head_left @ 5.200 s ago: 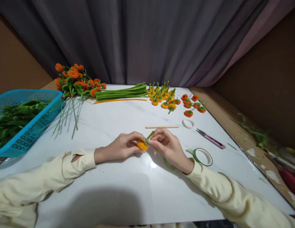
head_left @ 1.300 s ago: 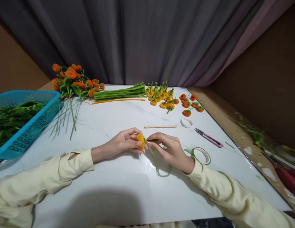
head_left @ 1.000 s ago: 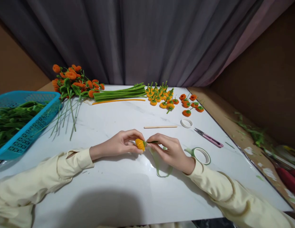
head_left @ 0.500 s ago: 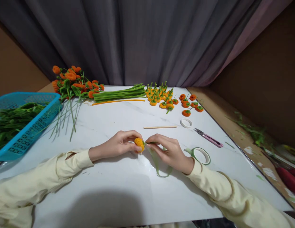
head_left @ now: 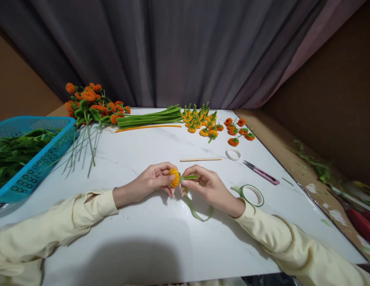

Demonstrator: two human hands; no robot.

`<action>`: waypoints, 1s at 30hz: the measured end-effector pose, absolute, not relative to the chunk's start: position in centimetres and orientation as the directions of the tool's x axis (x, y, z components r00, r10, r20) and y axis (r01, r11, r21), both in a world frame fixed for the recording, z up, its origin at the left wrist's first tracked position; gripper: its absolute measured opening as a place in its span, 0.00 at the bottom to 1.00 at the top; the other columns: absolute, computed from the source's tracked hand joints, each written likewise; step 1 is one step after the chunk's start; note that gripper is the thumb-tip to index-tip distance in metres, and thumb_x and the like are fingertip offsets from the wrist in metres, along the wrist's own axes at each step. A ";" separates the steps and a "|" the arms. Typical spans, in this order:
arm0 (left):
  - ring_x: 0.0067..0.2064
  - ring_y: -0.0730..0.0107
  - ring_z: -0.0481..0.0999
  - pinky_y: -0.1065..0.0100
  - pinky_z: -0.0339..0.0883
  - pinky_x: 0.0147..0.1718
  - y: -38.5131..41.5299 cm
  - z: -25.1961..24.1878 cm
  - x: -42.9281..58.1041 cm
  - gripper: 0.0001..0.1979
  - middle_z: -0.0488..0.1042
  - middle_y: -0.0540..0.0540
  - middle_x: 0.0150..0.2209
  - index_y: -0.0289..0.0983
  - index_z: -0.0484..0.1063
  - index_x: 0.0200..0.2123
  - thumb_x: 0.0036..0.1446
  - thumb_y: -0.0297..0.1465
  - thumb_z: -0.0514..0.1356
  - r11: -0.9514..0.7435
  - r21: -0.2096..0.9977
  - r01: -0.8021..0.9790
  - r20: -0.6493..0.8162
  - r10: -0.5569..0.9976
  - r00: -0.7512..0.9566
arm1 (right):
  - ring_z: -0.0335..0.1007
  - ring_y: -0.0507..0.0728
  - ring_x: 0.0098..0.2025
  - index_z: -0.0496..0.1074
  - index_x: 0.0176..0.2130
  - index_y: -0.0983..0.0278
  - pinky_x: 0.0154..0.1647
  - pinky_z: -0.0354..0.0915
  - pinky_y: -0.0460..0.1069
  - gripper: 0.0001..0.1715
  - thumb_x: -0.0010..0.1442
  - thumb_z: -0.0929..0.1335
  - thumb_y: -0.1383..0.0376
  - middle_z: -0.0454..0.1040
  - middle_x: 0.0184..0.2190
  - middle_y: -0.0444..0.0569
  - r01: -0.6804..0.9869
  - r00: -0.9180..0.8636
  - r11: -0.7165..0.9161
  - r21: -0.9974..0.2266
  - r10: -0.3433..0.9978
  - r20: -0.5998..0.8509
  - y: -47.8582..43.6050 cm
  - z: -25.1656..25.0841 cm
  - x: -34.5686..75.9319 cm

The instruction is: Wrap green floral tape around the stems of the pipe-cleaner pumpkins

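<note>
My left hand [head_left: 152, 181] pinches a small yellow-orange pipe-cleaner pumpkin [head_left: 173, 177] just above the white table [head_left: 137, 151]. The pumpkin's short green stem [head_left: 189, 177] points right, and my right hand [head_left: 206, 186] is closed on it with a strip of green tape [head_left: 194, 209]. That strip loops down onto the table and runs toward the green tape roll [head_left: 252, 195] beside my right wrist.
A wooden stick [head_left: 200, 159], a small white tape roll [head_left: 233, 154] and pink snips [head_left: 261, 172] lie beyond my hands. Several finished pumpkins [head_left: 213, 125], green pipe cleaners [head_left: 150, 116] and orange flower stems [head_left: 91, 105] line the far edge. A blue basket [head_left: 38, 159] of green leaves stands at left.
The pumpkin has been turned in my fingers and both hands have lifted slightly. The tape loop on the table has shifted a little toward my hands.
</note>
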State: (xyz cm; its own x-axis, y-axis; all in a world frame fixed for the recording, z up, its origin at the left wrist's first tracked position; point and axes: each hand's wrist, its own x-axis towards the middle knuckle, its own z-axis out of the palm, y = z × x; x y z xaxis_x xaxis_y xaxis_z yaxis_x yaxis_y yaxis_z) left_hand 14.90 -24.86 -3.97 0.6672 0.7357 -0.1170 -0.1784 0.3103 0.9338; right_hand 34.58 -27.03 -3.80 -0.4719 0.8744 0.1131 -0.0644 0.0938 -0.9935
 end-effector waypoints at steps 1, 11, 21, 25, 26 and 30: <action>0.25 0.73 0.74 0.73 0.71 0.26 -24.9 -3.9 14.9 0.17 0.72 0.49 0.25 0.32 0.68 0.36 0.52 0.39 0.66 0.320 0.929 -0.185 -0.120 0.735 0.667 | 0.72 0.51 0.28 0.67 0.35 0.65 0.32 0.69 0.47 0.11 0.57 0.70 0.60 0.74 0.27 0.46 -0.073 -0.469 0.085 -0.994 0.876 0.109 -27.0 -3.8 34.6; 0.24 0.77 0.70 0.76 0.70 0.24 -24.9 -4.0 15.0 0.16 0.70 0.50 0.24 0.32 0.70 0.34 0.50 0.39 0.67 0.419 0.876 -0.241 -0.156 0.717 0.680 | 0.70 0.49 0.25 0.68 0.34 0.66 0.28 0.69 0.46 0.13 0.55 0.72 0.60 0.74 0.25 0.45 -0.125 -0.450 -0.004 -0.992 0.891 0.053 -27.2 -3.5 34.4; 0.22 0.77 0.70 0.74 0.70 0.23 -24.8 -4.1 14.8 0.18 0.73 0.47 0.27 0.31 0.69 0.34 0.48 0.39 0.68 0.504 0.840 -0.198 -0.202 0.630 0.750 | 0.72 0.50 0.26 0.70 0.32 0.65 0.27 0.67 0.44 0.04 0.59 0.66 0.67 0.77 0.26 0.47 0.257 -0.463 0.572 -0.779 0.780 0.421 -27.6 -3.0 35.2; 0.21 0.76 0.71 0.74 0.69 0.22 -24.9 -4.0 14.8 0.17 0.74 0.46 0.26 0.31 0.69 0.34 0.49 0.37 0.68 0.526 0.834 -0.167 -0.213 0.586 0.782 | 0.68 0.51 0.24 0.69 0.33 0.64 0.25 0.64 0.44 0.08 0.59 0.62 0.72 0.75 0.25 0.48 0.322 -0.542 0.761 -0.563 0.636 0.549 -27.5 -3.5 35.6; 0.21 0.76 0.72 0.74 0.69 0.22 -25.0 -4.1 14.8 0.17 0.74 0.46 0.26 0.31 0.69 0.34 0.49 0.37 0.68 0.532 0.831 -0.163 -0.216 0.578 0.787 | 0.68 0.51 0.24 0.69 0.33 0.65 0.25 0.64 0.44 0.09 0.59 0.61 0.72 0.74 0.24 0.48 0.317 -0.560 0.789 -0.527 0.604 0.568 -27.5 -3.5 35.6; 0.21 0.77 0.73 0.75 0.70 0.22 -25.0 -4.2 14.8 0.16 0.75 0.45 0.27 0.31 0.69 0.34 0.49 0.37 0.68 0.541 0.817 -0.200 -0.192 0.582 0.791 | 0.70 0.52 0.26 0.70 0.34 0.65 0.27 0.65 0.45 0.09 0.58 0.61 0.73 0.75 0.27 0.49 0.306 -0.545 0.733 -0.608 0.658 0.519 -27.3 -3.4 35.6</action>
State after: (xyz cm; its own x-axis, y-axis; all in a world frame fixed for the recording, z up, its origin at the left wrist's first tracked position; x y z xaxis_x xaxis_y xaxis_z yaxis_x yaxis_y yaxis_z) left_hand 14.78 -24.98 -4.24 0.7905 0.5817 -0.1917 -0.2004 0.5414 0.8165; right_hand 35.59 -27.34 -3.37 -0.5450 0.6582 0.5195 0.3057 0.7329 -0.6078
